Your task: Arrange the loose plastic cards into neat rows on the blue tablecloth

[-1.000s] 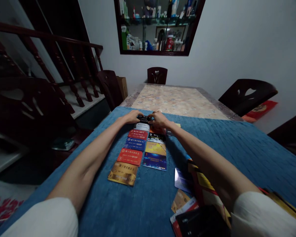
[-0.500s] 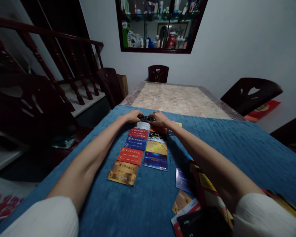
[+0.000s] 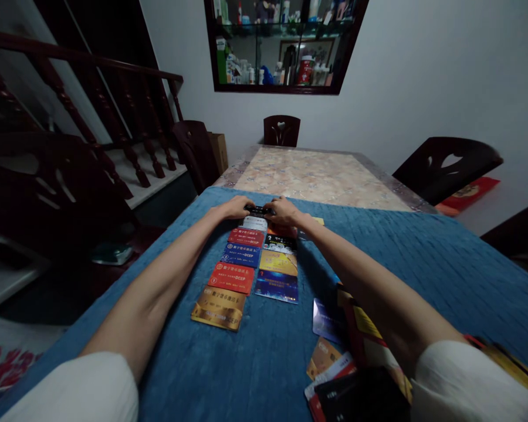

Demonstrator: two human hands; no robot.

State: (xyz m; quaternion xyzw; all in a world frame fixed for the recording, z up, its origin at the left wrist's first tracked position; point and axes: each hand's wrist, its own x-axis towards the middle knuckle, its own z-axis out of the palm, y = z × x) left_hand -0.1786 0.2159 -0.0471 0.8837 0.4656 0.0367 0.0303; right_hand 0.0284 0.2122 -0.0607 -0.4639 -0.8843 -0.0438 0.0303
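Both arms reach far forward over a blue cloth [image 3: 422,258]. My left hand [image 3: 234,207] and my right hand [image 3: 282,211] together hold a dark card [image 3: 257,210] flat at the far end of the left column of cards. That column runs toward me: a white card [image 3: 254,223], a red card [image 3: 245,237], a blue card [image 3: 240,255], another red card [image 3: 231,277] and a gold card [image 3: 217,307]. A second column beside it has a black card [image 3: 280,242], a yellow card [image 3: 278,262] and a dark blue card [image 3: 277,286].
A loose heap of cards [image 3: 343,363] lies at the near right, under my right forearm. Beyond the cloth is the bare marbled tabletop [image 3: 317,179]. Dark wooden chairs [image 3: 444,167] stand around the table; a stair railing [image 3: 92,99] is at left.
Both hands stay at the far end of the left column on the dark card. Only the camera view has shifted slightly.
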